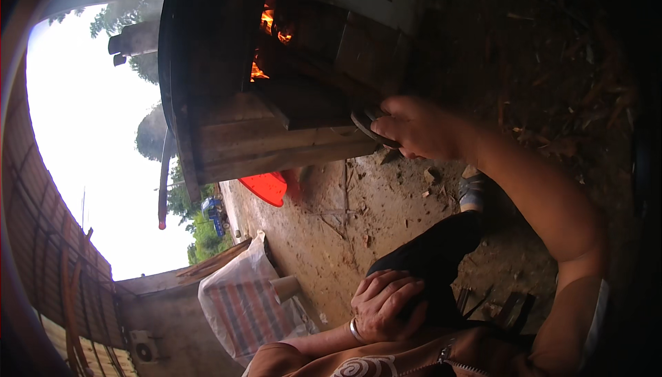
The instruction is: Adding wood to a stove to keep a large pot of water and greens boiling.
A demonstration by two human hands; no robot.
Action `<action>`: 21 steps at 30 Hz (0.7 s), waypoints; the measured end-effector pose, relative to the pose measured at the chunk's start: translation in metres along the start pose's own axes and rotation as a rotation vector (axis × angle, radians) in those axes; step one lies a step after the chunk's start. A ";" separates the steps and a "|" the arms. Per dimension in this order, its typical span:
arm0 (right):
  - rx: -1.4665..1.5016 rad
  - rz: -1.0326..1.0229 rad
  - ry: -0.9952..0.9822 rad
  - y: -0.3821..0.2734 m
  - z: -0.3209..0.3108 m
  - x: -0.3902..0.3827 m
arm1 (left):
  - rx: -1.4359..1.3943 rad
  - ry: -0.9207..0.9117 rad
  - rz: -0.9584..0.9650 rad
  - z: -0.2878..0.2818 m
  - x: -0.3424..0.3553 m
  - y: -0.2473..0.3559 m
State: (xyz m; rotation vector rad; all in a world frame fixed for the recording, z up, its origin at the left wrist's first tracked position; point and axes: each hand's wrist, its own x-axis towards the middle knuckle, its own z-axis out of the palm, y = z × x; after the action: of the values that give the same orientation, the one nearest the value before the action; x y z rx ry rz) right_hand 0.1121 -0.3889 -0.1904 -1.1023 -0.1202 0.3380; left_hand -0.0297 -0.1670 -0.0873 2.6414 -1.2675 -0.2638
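Note:
My right hand [417, 129] is closed round the dark looped handles of what look like fire tongs [372, 129], in front of a stove [227, 118]. The far end of the tongs is lost in shadow. Orange flames [267, 22] burn inside the stove's dark opening, beyond my right hand. My left hand [388, 301], with a silvery bracelet [356, 331] at its wrist, lies over my dark-trousered knee [427, 249]. Its fingers are stretched over the cloth and hold no object.
Sticks and debris [552, 115] litter the shadowed ground at right. A red plastic object [267, 188], partly hidden, lies beyond the stove. A striped sheet [248, 308] covers something at lower left. My shoe [472, 189] rests on the dirty floor [324, 232].

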 end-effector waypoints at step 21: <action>0.945 -0.142 -0.080 0.024 0.001 -0.008 | 0.027 -0.007 -0.014 0.000 0.001 0.000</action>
State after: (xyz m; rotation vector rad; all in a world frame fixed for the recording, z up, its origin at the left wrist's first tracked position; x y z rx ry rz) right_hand 0.0993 -0.3807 -0.2106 -0.1439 -0.0916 0.2617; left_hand -0.0294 -0.1675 -0.0872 2.6750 -1.2647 -0.2602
